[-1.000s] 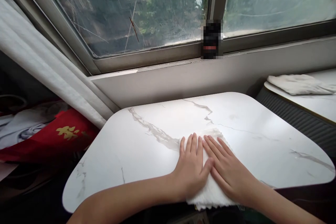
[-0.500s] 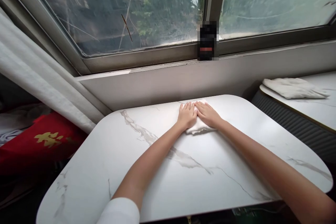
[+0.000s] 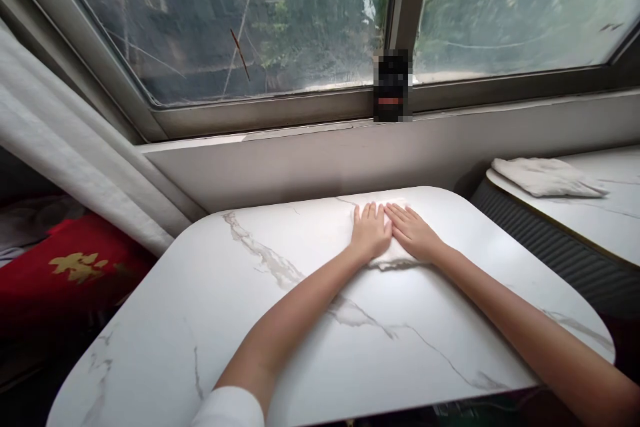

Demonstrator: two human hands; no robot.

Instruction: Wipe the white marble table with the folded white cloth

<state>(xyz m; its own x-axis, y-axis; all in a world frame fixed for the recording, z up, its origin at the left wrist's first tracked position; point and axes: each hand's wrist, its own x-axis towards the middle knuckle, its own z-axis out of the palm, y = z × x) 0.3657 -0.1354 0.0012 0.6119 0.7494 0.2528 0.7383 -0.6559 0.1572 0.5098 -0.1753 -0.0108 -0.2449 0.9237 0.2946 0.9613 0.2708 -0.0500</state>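
A folded white cloth (image 3: 395, 258) lies under both hands near the far side of a white marble-patterned table (image 3: 165, 300). My left hand (image 3: 370, 235) rests flat on the left part of the cloth, open, its fingers pointing toward the window. Beside it, my right hand (image 3: 414, 235) presses flat on the right part, also open, fingers stretched out and angled to the left. The fingertips of the two hands nearly meet. Much of the cloth is hidden beneath the palms.
A second table (image 3: 625, 213) with dark ribbed sides stands at the right, bearing another folded whitish cloth (image 3: 550, 177). Behind is a window (image 3: 240, 27) with a blurred black object (image 3: 393, 87) at its frame. On the left hang a white curtain (image 3: 65, 127) and red fabric (image 3: 105, 240).
Both hands have slid the cloth a little to the right and nearer to me across the tabletop. The view has shifted slightly.
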